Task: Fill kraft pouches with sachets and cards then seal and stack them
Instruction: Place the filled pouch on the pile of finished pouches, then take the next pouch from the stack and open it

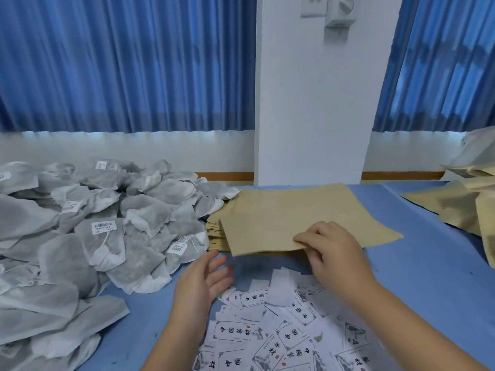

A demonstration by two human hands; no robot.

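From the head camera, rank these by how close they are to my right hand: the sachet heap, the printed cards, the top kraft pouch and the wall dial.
1. top kraft pouch, pinched by the right hand.
2. printed cards, just below the hand.
3. sachet heap, off to the left.
4. wall dial, up on the pillar.

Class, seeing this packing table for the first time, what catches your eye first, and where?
A big heap of grey sachets fills the left of the table. In the middle, the right hand pinches the near edge of the top kraft pouch, while the open left hand hovers beside printed cards strewn nearest the camera.
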